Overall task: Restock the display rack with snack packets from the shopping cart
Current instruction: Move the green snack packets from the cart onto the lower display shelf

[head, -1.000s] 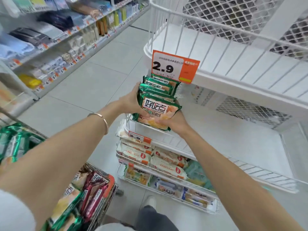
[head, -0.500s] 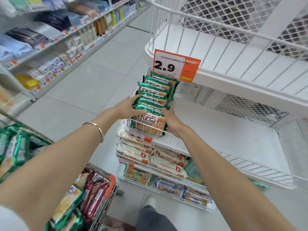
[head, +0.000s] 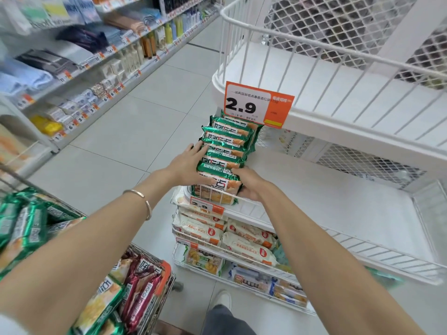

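I see the white display rack [head: 338,209] first, its middle shelf bare except for a row of green snack packets [head: 227,151] standing at its left end. The shopping cart [head: 154,281] sits lower left. My left hand [head: 187,165] lies flat, fingers released, against the row; my right hand [head: 250,183] grasps the nearest packet.

— Bright in here, even overhead light, barely any shadows.
— Those stocked store shelves on the left [head: 72,68] smear with blur, and the white wire display rack [head: 338,59] bows at the edges.
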Available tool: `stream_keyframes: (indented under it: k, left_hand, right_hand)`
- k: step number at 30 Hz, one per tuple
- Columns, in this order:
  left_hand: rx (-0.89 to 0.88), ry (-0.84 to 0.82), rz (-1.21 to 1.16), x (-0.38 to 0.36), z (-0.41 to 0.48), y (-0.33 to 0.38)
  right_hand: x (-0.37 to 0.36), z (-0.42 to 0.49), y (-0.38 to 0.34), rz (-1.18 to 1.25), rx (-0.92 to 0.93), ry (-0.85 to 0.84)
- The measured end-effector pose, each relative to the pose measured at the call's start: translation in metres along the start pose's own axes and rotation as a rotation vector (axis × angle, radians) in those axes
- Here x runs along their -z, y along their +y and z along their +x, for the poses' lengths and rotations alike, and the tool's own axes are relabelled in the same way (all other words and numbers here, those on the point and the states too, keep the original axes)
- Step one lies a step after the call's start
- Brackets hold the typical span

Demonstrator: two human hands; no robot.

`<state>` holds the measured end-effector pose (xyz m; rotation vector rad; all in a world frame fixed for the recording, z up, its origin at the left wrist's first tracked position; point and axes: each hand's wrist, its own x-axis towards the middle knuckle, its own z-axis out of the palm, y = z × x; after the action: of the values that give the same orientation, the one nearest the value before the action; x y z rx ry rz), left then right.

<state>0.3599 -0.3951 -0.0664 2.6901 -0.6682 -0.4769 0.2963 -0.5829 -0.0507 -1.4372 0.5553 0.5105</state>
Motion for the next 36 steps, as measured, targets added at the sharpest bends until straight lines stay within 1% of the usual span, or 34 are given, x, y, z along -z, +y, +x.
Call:
stream_keyframes:
  k: [1,2,3,4,5,6,7,8,9,10,13,15,18,21,22,23,25,26,28,31,34,36]
  left_hand:
    - [-0.006,-0.010,0.019,0.002,0.001,0.001]
    - [-0.011,-0.012,0.047,0.003,0.002,0.001]
    - [-0.017,-0.008,0.080,0.003,0.002,0.001]
    - [-0.032,0.001,0.118,0.002,0.002,0.000]
    - [-0.049,0.001,0.161,0.001,0.001,-0.003]
    - [-0.064,-0.010,0.206,0.000,0.001,-0.007]
    - [-0.073,-0.026,0.248,-0.001,-0.001,-0.010]
    - [-0.078,-0.036,0.276,-0.001,-0.002,-0.012]
    - [-0.080,-0.043,0.291,-0.001,-0.001,-0.013]
    - [-0.079,-0.053,0.291,-0.001,0.001,-0.014]
    - [-0.046,-0.097,0.225,0.002,0.008,-0.015]
    - [-0.039,-0.097,0.225,0.002,0.010,-0.015]
    - [-0.027,-0.057,0.190,-0.001,0.008,-0.012]
    - [0.021,0.025,0.067,-0.001,-0.012,-0.012]
    - [0.049,0.068,0.001,0.000,-0.024,-0.016]
    - [0.082,0.113,-0.063,0.000,-0.038,-0.024]
    - [0.181,0.206,-0.155,-0.002,-0.072,-0.053]
    - [0.245,0.252,-0.187,-0.004,-0.093,-0.071]
    - [0.383,0.322,-0.253,-0.007,-0.138,-0.100]
    - [0.583,0.424,-0.294,-0.013,-0.210,-0.134]
    - [0.776,0.497,-0.320,-0.020,-0.280,-0.155]
    - [0.889,0.543,-0.371,-0.026,-0.320,-0.159]
  right_hand:
    - [0.002,-0.001,0.002,0.066,-0.006,-0.028]
    - [0.004,-0.003,0.005,0.085,0.032,-0.045]
    - [0.009,0.000,0.012,0.012,0.145,0.015]
    - [0.015,0.004,0.019,-0.159,0.346,0.121]
    - [0.022,0.009,0.026,-0.403,0.569,0.185]
    - [0.027,0.012,0.031,-0.699,0.722,0.184]
    - [0.032,0.015,0.034,-1.010,0.794,0.162]
    - [0.037,0.018,0.036,-1.267,0.809,0.134]
    - [0.042,0.022,0.037,-1.431,0.803,0.118]
    - [0.047,0.023,0.034,-1.504,0.787,0.121]
    - [0.049,0.034,0.028,-1.573,0.743,0.135]
    - [0.047,0.037,0.029,-1.550,0.748,0.157]
    - [0.046,0.034,0.026,-1.543,0.714,0.152]
    - [0.043,0.023,0.016,-1.602,0.626,0.114]
    - [0.040,0.016,0.014,-1.589,0.640,0.138]
    - [0.033,0.009,0.014,-1.556,0.720,0.186]
    - [0.010,-0.005,0.019,-1.478,0.951,0.292]
    - [-0.007,-0.011,0.022,-1.448,1.000,0.307]
    - [-0.044,-0.018,0.035,-1.440,1.037,0.231]
    - [-0.105,-0.013,0.057,-1.449,1.102,0.019]
    - [-0.170,-0.008,0.076,-1.466,1.038,-0.230]
    - [-0.210,-0.009,0.087,-1.547,0.998,-0.378]
